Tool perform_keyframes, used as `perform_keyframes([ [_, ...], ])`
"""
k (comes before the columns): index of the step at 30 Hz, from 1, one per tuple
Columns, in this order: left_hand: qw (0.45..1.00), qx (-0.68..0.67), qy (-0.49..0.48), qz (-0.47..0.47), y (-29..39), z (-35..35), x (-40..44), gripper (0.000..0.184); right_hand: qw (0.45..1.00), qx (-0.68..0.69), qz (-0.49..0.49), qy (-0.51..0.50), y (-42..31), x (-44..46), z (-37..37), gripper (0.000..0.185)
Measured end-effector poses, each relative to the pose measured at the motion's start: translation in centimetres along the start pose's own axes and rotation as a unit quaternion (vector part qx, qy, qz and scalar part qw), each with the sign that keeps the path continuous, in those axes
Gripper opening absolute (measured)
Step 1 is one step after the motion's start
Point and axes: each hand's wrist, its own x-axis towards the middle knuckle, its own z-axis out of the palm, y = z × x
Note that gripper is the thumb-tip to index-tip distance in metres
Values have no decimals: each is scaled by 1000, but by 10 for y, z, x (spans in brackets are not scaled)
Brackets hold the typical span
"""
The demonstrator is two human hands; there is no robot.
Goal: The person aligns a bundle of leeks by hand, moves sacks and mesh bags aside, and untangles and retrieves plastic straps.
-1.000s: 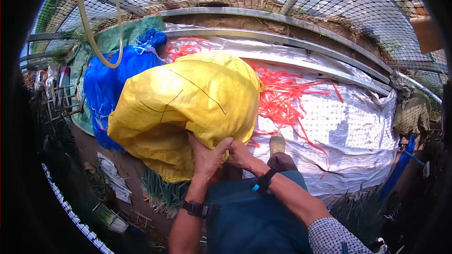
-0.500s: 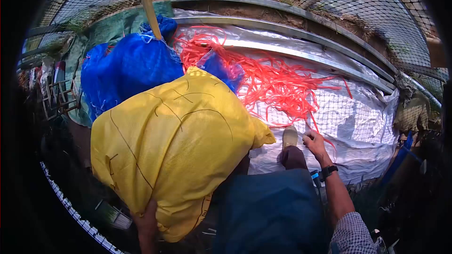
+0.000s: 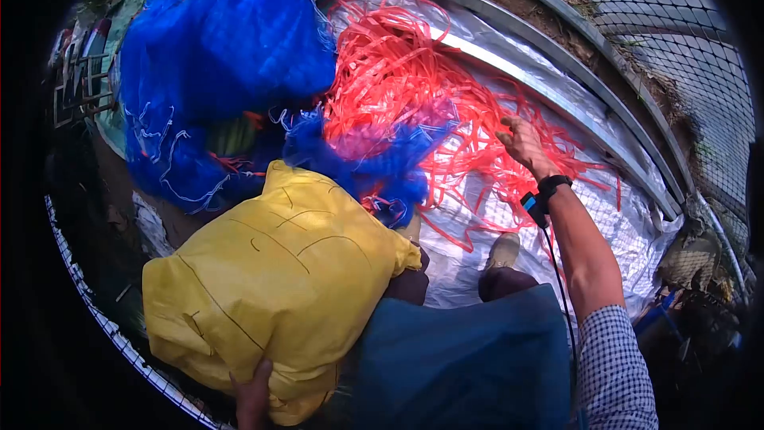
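A full yellow woven sack [image 3: 263,279] with dark stitch-like lines leans at the left, in front of my body. My left hand [image 3: 253,394] grips the near lower edge of this sack, its thumb showing on the fabric. Reaching forward, my right hand [image 3: 527,147] is over the right part of a loose heap of red plastic strips [image 3: 398,64]. Its fingers are partly stretched out and apart, with nothing visible between them. A blue mesh net [image 3: 231,40] with white cords lies bunched beyond the sack, and one end of it covers some strips.
A white plastic sheet [image 3: 454,271] lies beneath the strips and my shoes. Metal rails [image 3: 557,56] run along its far right edge, with black netting [image 3: 660,0] beyond. A small metal rack [image 3: 83,80] stands at far left. A dark apron [image 3: 469,350] covers my lap.
My right hand has moved forward from beside my shoe to over the red strips. The view has tipped down and turned, and more of the blue net shows. My left hand stays on the sack.
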Motion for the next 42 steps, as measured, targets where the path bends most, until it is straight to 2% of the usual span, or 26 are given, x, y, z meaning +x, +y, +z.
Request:
perform_keyframes([
  [1, 1000, 30, -2, -1, -7, -3, 3, 62, 1000, -26, 3, -12, -9, 27, -3, 48],
  [2, 999, 46, 14, -19, -18, -4, 9, 61, 998, -57, 14, -28, -30, 47, -10, 60],
  [4, 994, 82, 40, -54, -51, -13, 16, 61, 993, -112, -31, 14, -16, 86, 20, 89],
  [5, 997, 1, 62, -35, -82, -19, 23, 60, 990, -137, -29, 18, -21, 93, 29, 92],
  [8, 997, 43, 46, -40, -97, -20, 31, 56, 972, -208, -53, 94, -29, 72, 83, 97],
  [9, 998, 39, 28, -40, -101, -21, 34, 55, 974, -201, -62, 86, -37, 54, 89, 87],
  [10, 999, 32, 10, -37, -104, -22, 35, 55, 971, -168, -113, 130, -28, 41, 107, 65],
  [11, 999, 22, -8, -32, -104, -22, 34, 55, 999, -24, -37, -12, -31, 19, 116, 43],
  [12, 998, 48, -10, -41, -95, -20, 31, 53, 984, -54, -172, -11, 8, -5, 166, 27],
  [13, 996, 72, -10, -47, -77, -13, 31, 52, 979, -127, -121, -107, -9, -42, 178, 18],
  [14, 994, 98, -8, -53, -59, -7, 29, 51, 975, -97, -187, -77, -10, -80, 196, 14],
  [15, 996, 70, 1, -55, -42, 2, 24, 50, 981, -54, -104, -152, -52, -116, 172, 13],
  [16, 997, 71, -26, -7, -24, 10, 19, 50, 975, -52, -142, -165, -57, -156, 180, 15],
  [17, 995, 71, -53, 40, -6, 16, 14, 50, 956, -47, -165, -239, -64, -196, 188, 16],
  [19, 999, 41, -27, -15, -20, 10, 22, 49, 896, -58, -188, -397, -76, -269, 186, 16],
  [20, 1000, 14, -27, -3, -8, 10, 17, 48, 874, -63, -171, -450, -78, -299, 184, 16],
  [22, 999, -41, -25, 20, 22, 18, 4, 47, 884, -45, -183, -427, -67, -346, 186, 17],
  [24, 996, -55, -17, 68, 44, 16, -13, 49, 889, -38, -74, -450, -61, -356, 182, 18],
  [26, 995, -61, -9, 78, 75, 11, -36, 52, 902, -45, -48, -426, -70, -353, 160, 20],
  [27, 987, -48, -21, 152, 79, 2, -39, 53, 908, -48, -31, -415, -76, -356, 149, 21],
  [30, 981, -99, -1, 168, 156, -21, -76, 50, 932, -20, 1, -361, -92, -375, 129, 21],
  [33, 961, -179, -19, 211, 212, -58, -100, 46, 929, 29, 56, -365, -112, -389, 114, 22],
  [34, 956, -178, -22, 234, 228, -68, -101, 45, 927, 41, 71, -365, -116, -397, 117, 22],
  [35, 950, -176, -25, 256, 244, -79, -99, 43, 929, 76, 30, -361, -114, -400, 119, 22],
  [38, 942, -167, -1, 293, 282, -101, -80, 38, 954, 77, 72, -280, -98, -433, 158, 22],
  [42, 899, -185, -3, 397, 341, -112, -39, 30, 912, 41, 69, -402, -115, -465, 113, 13],
])
